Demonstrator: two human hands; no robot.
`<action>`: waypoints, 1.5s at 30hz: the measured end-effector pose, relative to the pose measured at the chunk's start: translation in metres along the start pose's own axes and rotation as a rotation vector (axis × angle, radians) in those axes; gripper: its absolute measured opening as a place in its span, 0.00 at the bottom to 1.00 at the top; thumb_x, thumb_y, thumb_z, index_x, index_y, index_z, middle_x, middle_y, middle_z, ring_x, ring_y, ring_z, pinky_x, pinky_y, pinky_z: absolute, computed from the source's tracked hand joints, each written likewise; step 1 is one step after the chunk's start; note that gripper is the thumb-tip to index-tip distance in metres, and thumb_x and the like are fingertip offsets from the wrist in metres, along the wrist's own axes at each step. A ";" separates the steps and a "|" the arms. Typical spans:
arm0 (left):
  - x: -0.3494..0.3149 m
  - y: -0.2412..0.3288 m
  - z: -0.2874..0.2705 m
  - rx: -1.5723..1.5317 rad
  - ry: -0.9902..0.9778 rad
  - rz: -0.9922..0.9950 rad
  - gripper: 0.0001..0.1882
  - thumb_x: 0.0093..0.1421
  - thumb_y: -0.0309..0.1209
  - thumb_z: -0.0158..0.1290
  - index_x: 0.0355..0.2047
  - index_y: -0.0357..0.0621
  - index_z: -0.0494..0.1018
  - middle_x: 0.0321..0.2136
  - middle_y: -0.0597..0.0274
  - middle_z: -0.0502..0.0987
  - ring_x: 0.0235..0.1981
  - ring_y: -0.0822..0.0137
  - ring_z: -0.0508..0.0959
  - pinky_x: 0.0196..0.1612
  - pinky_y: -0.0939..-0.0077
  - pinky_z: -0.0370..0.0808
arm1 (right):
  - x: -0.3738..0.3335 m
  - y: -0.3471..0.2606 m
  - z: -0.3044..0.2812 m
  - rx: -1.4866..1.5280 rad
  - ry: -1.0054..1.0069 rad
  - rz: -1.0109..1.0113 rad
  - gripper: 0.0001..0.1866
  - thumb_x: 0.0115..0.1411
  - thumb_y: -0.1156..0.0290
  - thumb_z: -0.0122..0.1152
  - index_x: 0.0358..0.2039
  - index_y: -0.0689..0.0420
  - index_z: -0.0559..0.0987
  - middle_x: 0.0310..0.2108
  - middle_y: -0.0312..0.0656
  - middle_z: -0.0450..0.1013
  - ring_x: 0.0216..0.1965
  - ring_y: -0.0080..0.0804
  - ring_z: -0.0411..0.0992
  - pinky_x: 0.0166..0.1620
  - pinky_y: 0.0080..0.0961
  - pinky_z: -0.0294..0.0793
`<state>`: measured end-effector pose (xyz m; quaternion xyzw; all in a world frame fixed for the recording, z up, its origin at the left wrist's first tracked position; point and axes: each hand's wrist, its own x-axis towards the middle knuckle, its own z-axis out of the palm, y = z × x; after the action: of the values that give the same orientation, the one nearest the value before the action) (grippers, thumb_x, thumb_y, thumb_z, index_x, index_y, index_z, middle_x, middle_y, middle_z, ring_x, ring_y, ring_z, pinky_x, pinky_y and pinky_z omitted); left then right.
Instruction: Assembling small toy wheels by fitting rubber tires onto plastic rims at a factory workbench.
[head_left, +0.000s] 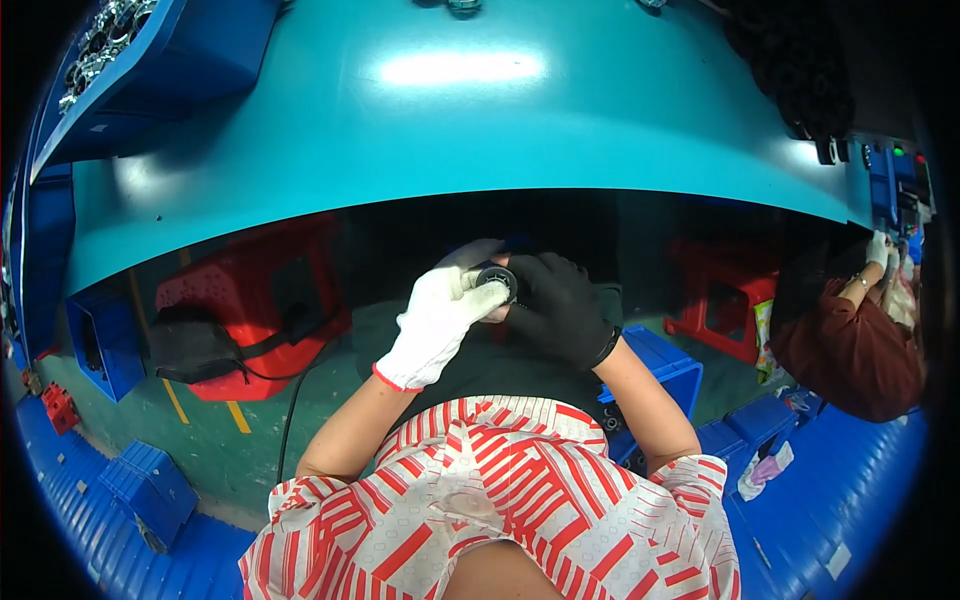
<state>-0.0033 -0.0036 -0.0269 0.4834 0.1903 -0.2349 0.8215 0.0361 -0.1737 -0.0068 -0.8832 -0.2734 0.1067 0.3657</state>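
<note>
Two gloved hands (433, 318) (562, 312), one black part (508, 279).

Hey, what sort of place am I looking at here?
Probably a factory workshop: there's a blue bin of shiny metal parts, a broad teal worktable, and a co-worker wearing a pale glove off to the right.

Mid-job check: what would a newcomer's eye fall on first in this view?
First, the white-gloved left hand and black-gloved right hand, together mid-picture at a round black part. Next, the glossy turquoise table curving across the upper half, with a bright glare streak near its top. Then the red stool on the left, below the table's edge.
</note>
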 end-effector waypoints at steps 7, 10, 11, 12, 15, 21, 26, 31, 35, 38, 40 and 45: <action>0.001 0.006 0.006 0.105 0.054 0.018 0.28 0.56 0.22 0.54 0.56 0.30 0.61 0.29 0.59 0.76 0.27 0.76 0.75 0.32 0.86 0.72 | -0.003 0.005 0.007 -0.068 0.036 -0.065 0.24 0.46 0.55 0.68 0.41 0.54 0.76 0.30 0.42 0.73 0.31 0.38 0.73 0.34 0.33 0.70; 0.002 0.008 0.006 0.144 0.036 0.007 0.29 0.55 0.22 0.55 0.57 0.30 0.60 0.29 0.59 0.77 0.27 0.76 0.75 0.31 0.86 0.72 | -0.003 0.004 0.007 -0.137 0.042 -0.095 0.23 0.46 0.55 0.67 0.41 0.53 0.76 0.30 0.42 0.72 0.32 0.38 0.72 0.35 0.33 0.70; 0.003 0.009 0.006 0.162 0.036 -0.009 0.30 0.55 0.22 0.55 0.58 0.30 0.59 0.29 0.59 0.77 0.27 0.76 0.75 0.31 0.86 0.72 | -0.004 0.004 0.007 -0.115 0.055 -0.085 0.23 0.46 0.55 0.67 0.41 0.54 0.76 0.30 0.42 0.72 0.31 0.39 0.72 0.35 0.33 0.70; 0.004 0.009 0.004 0.161 0.037 -0.010 0.30 0.55 0.22 0.55 0.58 0.30 0.59 0.29 0.59 0.77 0.27 0.76 0.75 0.31 0.86 0.72 | -0.005 0.003 0.007 -0.094 0.067 -0.075 0.23 0.46 0.55 0.67 0.40 0.54 0.76 0.30 0.42 0.72 0.31 0.39 0.72 0.34 0.33 0.70; 0.006 0.012 -0.005 0.169 -0.054 -0.029 0.30 0.55 0.23 0.56 0.57 0.31 0.60 0.28 0.59 0.77 0.27 0.76 0.75 0.31 0.86 0.72 | -0.001 0.000 -0.002 -0.061 -0.029 -0.057 0.23 0.47 0.57 0.67 0.42 0.54 0.75 0.31 0.42 0.72 0.32 0.41 0.72 0.35 0.34 0.70; 0.002 0.029 0.000 0.519 -0.125 -0.115 0.25 0.54 0.26 0.57 0.52 0.30 0.66 0.26 0.60 0.78 0.27 0.76 0.76 0.32 0.85 0.71 | 0.004 0.006 -0.012 0.044 -0.169 -0.064 0.22 0.49 0.62 0.65 0.45 0.51 0.74 0.32 0.43 0.72 0.33 0.41 0.72 0.36 0.36 0.70; 0.000 0.006 0.012 -0.043 0.073 0.068 0.09 0.53 0.26 0.57 0.30 0.30 0.77 0.21 0.60 0.78 0.24 0.76 0.75 0.30 0.83 0.70 | 0.000 0.001 -0.005 -0.017 -0.099 0.022 0.23 0.47 0.63 0.66 0.45 0.50 0.75 0.34 0.41 0.72 0.34 0.39 0.71 0.36 0.34 0.69; 0.003 0.007 0.002 0.446 0.059 0.057 0.10 0.52 0.27 0.58 0.31 0.30 0.78 0.20 0.60 0.77 0.22 0.76 0.75 0.29 0.83 0.71 | 0.000 0.004 -0.002 -0.125 -0.041 -0.113 0.21 0.46 0.61 0.66 0.42 0.51 0.76 0.35 0.41 0.73 0.34 0.39 0.72 0.36 0.34 0.70; 0.007 0.001 -0.001 0.376 0.047 0.014 0.10 0.53 0.27 0.58 0.32 0.30 0.78 0.21 0.62 0.77 0.23 0.75 0.76 0.30 0.83 0.72 | -0.004 0.006 0.002 -0.111 0.006 -0.104 0.21 0.46 0.58 0.66 0.42 0.52 0.77 0.34 0.41 0.73 0.35 0.39 0.72 0.36 0.35 0.70; 0.004 0.009 0.001 0.099 0.007 0.001 0.16 0.55 0.27 0.57 0.42 0.29 0.74 0.25 0.61 0.78 0.27 0.75 0.77 0.29 0.83 0.72 | -0.004 0.003 -0.002 -0.031 -0.040 -0.032 0.23 0.47 0.57 0.66 0.43 0.53 0.77 0.34 0.42 0.73 0.35 0.40 0.72 0.37 0.35 0.70; 0.005 0.006 -0.010 0.166 -0.102 -0.060 0.24 0.57 0.26 0.55 0.53 0.29 0.65 0.32 0.57 0.78 0.31 0.72 0.77 0.32 0.81 0.75 | -0.001 0.003 -0.007 0.028 -0.075 0.007 0.24 0.48 0.56 0.66 0.44 0.54 0.76 0.34 0.43 0.73 0.36 0.41 0.72 0.38 0.35 0.70; 0.002 0.007 -0.006 -0.130 -0.085 -0.006 0.26 0.58 0.23 0.52 0.56 0.29 0.59 0.39 0.49 0.75 0.35 0.66 0.78 0.37 0.77 0.80 | 0.003 0.021 -0.014 0.369 -0.324 0.055 0.29 0.50 0.59 0.64 0.51 0.57 0.73 0.40 0.49 0.74 0.40 0.44 0.73 0.43 0.35 0.70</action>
<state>0.0018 0.0043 -0.0253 0.4183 0.1715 -0.2446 0.8578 0.0530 -0.1922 -0.0119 -0.7799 -0.2805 0.3050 0.4692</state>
